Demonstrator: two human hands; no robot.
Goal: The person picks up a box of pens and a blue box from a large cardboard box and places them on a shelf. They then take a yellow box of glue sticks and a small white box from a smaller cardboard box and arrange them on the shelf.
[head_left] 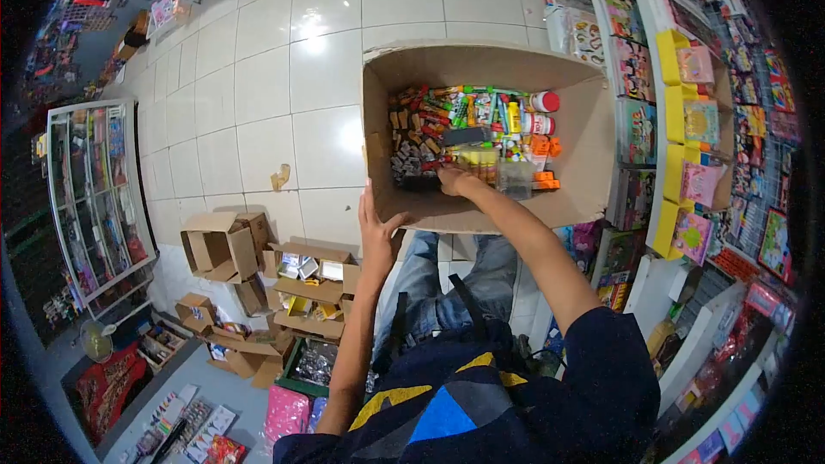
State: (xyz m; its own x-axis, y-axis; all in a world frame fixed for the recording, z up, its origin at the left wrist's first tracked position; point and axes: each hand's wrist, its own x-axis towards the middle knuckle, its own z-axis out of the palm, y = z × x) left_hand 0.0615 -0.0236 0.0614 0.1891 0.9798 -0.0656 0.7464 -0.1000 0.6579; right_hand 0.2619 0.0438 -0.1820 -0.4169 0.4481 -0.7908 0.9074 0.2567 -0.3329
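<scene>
A large open cardboard box [567,202] stands before me, holding small stationery in rows. My left hand [378,228] rests against its near left corner, fingers stretched along the outer wall and thumb spread along the front. Inside, my right hand [455,179] reaches down at the near left among the goods, fingers curled; what they grip is hidden. Beside it are a dark block-shaped item [421,182], grey small pieces [411,157] and a clear plastic container [516,179]. Further right lie white jars with red lids [545,101] and orange items [545,180]. Colourful tubes or markers [481,112] fill the far side.
Shelves with books [636,129] and yellow bins [675,163] run along the right. Smaller open cartons [219,245] stand on the tiled floor [258,137] at lower left, near a glass display case [99,198]. A scrap of brown paper [280,176] lies on the tiles.
</scene>
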